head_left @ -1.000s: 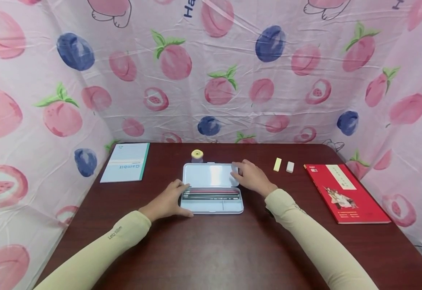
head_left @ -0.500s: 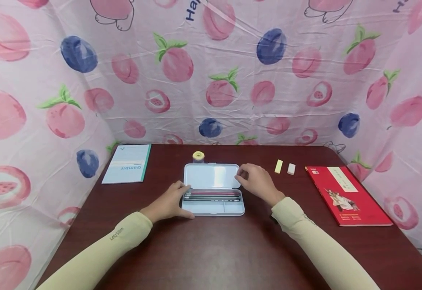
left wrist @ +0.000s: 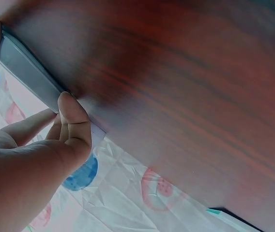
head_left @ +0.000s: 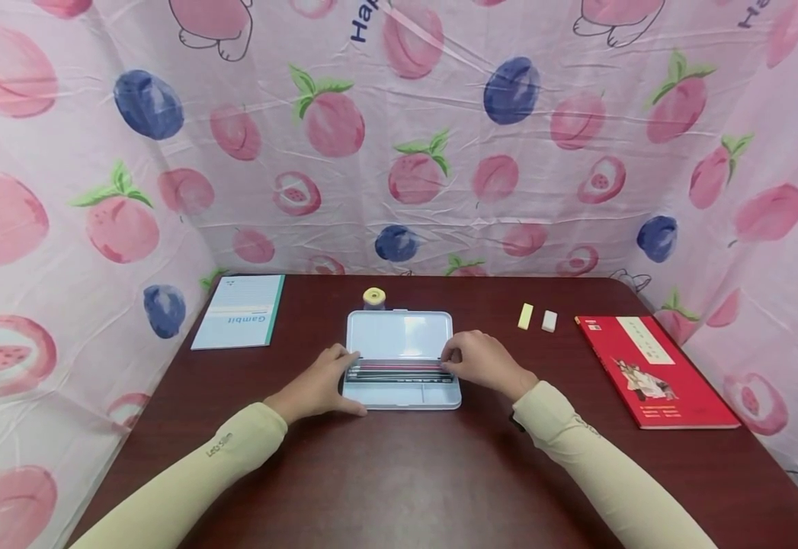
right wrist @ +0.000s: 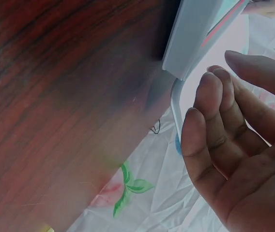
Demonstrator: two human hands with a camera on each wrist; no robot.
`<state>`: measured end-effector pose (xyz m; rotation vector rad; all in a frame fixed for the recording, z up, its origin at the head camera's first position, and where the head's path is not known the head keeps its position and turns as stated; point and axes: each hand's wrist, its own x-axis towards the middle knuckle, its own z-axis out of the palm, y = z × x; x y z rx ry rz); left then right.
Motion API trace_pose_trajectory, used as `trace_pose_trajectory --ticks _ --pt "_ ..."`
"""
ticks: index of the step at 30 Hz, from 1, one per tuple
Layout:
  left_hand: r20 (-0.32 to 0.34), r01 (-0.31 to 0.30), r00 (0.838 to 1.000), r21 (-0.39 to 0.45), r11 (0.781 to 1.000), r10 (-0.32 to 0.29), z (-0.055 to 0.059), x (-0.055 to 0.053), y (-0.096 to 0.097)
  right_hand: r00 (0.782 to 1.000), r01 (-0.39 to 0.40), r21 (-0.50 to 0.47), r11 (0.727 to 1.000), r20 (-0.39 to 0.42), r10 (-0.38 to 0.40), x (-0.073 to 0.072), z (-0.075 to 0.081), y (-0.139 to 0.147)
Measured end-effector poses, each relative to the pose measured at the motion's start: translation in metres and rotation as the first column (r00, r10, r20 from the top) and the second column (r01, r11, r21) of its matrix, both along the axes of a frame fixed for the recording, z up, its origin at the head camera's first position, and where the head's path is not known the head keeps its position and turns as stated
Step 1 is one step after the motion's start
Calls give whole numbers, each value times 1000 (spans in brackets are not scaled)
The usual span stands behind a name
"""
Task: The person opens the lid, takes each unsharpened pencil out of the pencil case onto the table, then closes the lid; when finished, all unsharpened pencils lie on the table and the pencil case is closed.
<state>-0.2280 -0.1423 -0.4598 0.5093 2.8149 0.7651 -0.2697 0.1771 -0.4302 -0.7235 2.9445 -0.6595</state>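
Far edge of the dark red-brown counter (head_left: 399, 488) up at twelve o'clock, running along the fruit-print fabric (head_left: 248, 183); down at six, a broad stretch of wood between the two cream sleeves (head_left: 179, 488). Centre of it all, one pale blue pencil case (head_left: 381, 394), hinged flat, its lid (head_left: 378, 335) laid back toward twelve and catching a bright glare. Pencils, dark ones and a reddish one, lie side by side in the far trough, packed too tightly to count; a small divider splits the near trough in two. At the case's nine o'clock, the left hand (head_left: 316, 383) has a wide grip, holding that end between thumb and fingers. Over at three, the right hand (head_left: 486, 362) keeps a narrow grip, fingertips at the pencils' right ends; whether it pinches one, I can't tell! Round the outside: one notebook (head_left: 237, 313) near ten o'clock, one yellow-topped roll (head_left: 374, 297) at eleven just behind the lid, two small blocks, yellow (head_left: 525, 316) and white (head_left: 549, 321), between two and three, one red book (head_left: 645, 404) at three, well apart.
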Motion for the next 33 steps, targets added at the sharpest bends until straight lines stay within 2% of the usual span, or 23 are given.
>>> trace_pose_trajectory --ticks 10,24,33 --pt "15 -12 1000 -3 1000 12 -3 -1 0 1000 7 56 998 28 -9 -1 -3 -1" --pt "11 -8 1000 9 1000 8 -3 -3 -1 999 -4 71 997 47 1 -2 -5 -4" --pt "16 -9 1000 3 1000 9 -2 -3 -1 1000 -8 90 996 -8 8 -3 -8 -5"
